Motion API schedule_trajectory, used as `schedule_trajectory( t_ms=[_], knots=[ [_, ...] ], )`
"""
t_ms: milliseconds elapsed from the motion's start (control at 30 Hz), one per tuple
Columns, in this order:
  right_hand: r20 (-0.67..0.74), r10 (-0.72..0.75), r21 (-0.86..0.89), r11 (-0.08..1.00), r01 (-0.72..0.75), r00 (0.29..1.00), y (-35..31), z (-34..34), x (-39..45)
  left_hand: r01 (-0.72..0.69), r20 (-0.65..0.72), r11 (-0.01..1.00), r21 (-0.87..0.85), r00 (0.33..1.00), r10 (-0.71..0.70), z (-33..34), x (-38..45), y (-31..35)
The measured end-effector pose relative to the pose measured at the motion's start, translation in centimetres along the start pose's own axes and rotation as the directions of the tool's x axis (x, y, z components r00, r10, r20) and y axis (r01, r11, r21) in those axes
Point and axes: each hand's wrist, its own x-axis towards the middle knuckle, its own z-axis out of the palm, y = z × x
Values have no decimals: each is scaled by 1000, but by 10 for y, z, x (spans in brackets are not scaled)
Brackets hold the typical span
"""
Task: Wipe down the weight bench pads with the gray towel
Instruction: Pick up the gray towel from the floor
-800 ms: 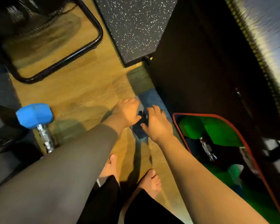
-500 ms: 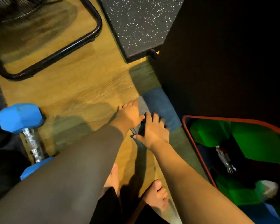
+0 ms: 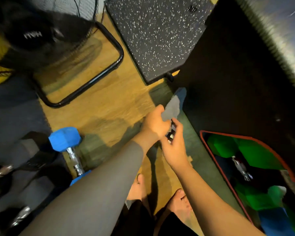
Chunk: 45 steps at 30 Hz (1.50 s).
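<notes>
The gray towel (image 3: 172, 106) hangs lifted above the wooden floor, its far end trailing toward a dark, black surface (image 3: 237, 86) on the right that may be the bench pad. My left hand (image 3: 154, 124) is closed on the towel's near end. My right hand (image 3: 174, 147) sits just beside it, fingers curled around a small dark and shiny object I cannot make out, touching the towel's lower edge. A gray sleeve covers my left forearm; my bare feet stand below.
A blue dumbbell (image 3: 65, 140) lies on the floor at left. A black tube frame (image 3: 95, 77) and a speckled black mat (image 3: 158, 34) lie ahead. A red-rimmed bin (image 3: 215, 160) with green dumbbells sits at right. Dark weights crowd the lower left.
The towel lay flat on the floor under both hands; now my left hand has raised it off the floor. My view has shifted back and up.
</notes>
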Motion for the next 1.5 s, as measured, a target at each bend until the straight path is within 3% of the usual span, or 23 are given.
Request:
schedule_trajectory(
  t_ms=[133, 200, 400, 500, 700, 833, 933, 1033, 1133, 1233, 1333, 1433, 1500],
  knots=[
    [-106, 21, 309, 951, 13, 994, -128, -20, -41, -110, -199, 994, -30, 975, 102, -83, -74, 83],
    [-107, 13, 380, 924, 29, 994, -195, -33, -65, -137, -249, 989, -47, 961, 121, -123, -116, 129],
    [-92, 48, 557, 831, 12, 995, -350, -95, -109, -329, -309, 944, -37, 902, 302, -181, -214, 246],
    [-69, 73, 652, 758, -10, 995, -401, -140, -116, -405, -230, 913, 55, 884, 406, -184, -236, 291],
    [-204, 298, 712, 699, -67, 933, -453, -207, -106, -530, 26, 832, 163, 846, 533, -166, -251, 352],
    [-274, 395, 685, 720, -110, 877, -440, -237, -97, -498, 208, 863, -85, 838, 504, -152, -235, 357],
    [-330, 417, 683, 725, -90, 847, -421, -251, -88, -437, 238, 851, -291, 828, 507, -131, -211, 355],
    [-428, 425, 650, 758, -54, 797, -410, -268, -73, -399, 255, 832, -386, 821, 512, -118, -191, 369],
    [-623, 279, 482, 873, 78, 731, -408, -279, -61, -401, 260, 808, -433, 802, 537, -118, -163, 388],
    [-725, -67, 108, 972, 209, 686, -412, -278, -55, -303, 202, 777, -552, 855, 477, -126, -132, 406],
    [-574, -309, -344, 931, 119, 758, -378, -269, -45, -131, 133, 767, -628, 953, 272, -133, -88, 417],
    [-278, -208, -641, 768, -20, 938, -330, -249, -40, -108, 103, 907, -407, 981, 163, -128, -41, 411],
    [-137, -104, -741, 671, -32, 985, -305, -232, -39, -93, 159, 983, -158, 980, 118, -113, -13, 393]
  ],
)
